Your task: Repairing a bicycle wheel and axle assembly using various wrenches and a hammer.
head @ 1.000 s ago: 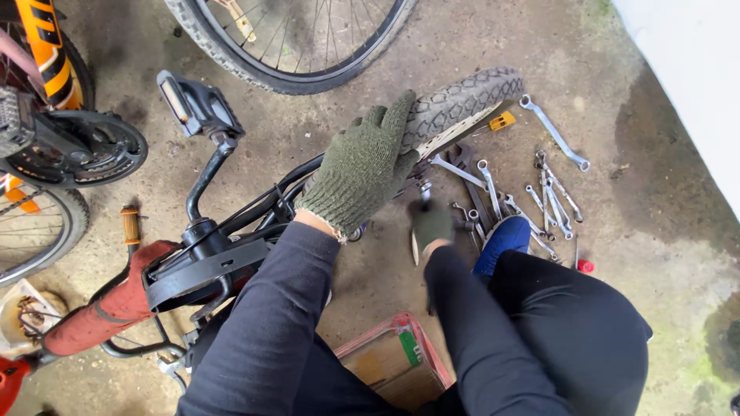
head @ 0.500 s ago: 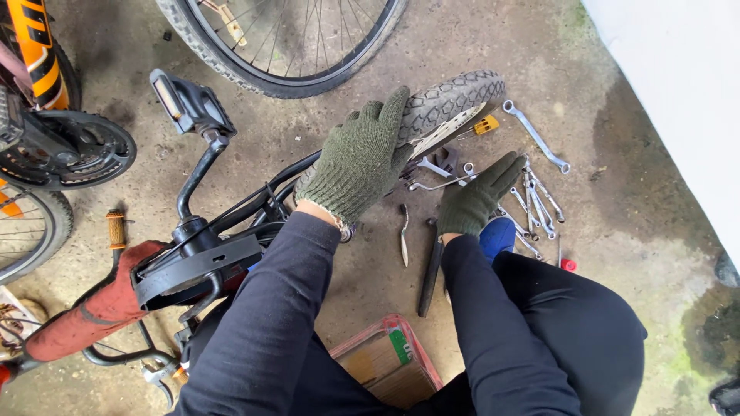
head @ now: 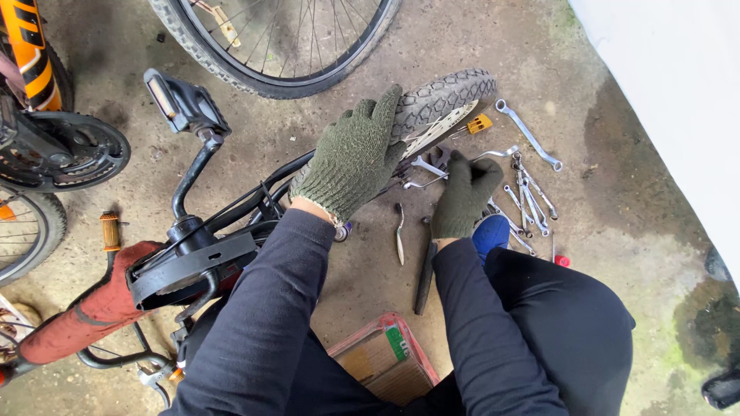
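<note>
A small bicycle lies on its side on the concrete floor, with its knobbly tyre (head: 451, 94) at the top. My left hand (head: 353, 158), in a green glove, rests flat and open on the tyre and the black frame beside it. My right hand (head: 462, 196), also gloved, reaches to the wheel's hub, its fingers over two silver spanners (head: 422, 166) lying there. Whether it grips one is hidden by the glove. A slim silver tool (head: 399, 233) and a long black tool (head: 425, 271) lie on the floor between my arms.
Several spanners (head: 528, 192) are scattered to the right, with a long one (head: 529, 135) farther up. A large bicycle wheel (head: 285, 46) stands above, and a pedal (head: 182, 100) sticks up at left. A cardboard box (head: 385, 360) sits by my knees. A white wall (head: 663, 92) runs along the right.
My right hand went from the floor near my knee out over the scattered spanners, then back left to the wheel's hub. My left hand stayed on the tyre.
</note>
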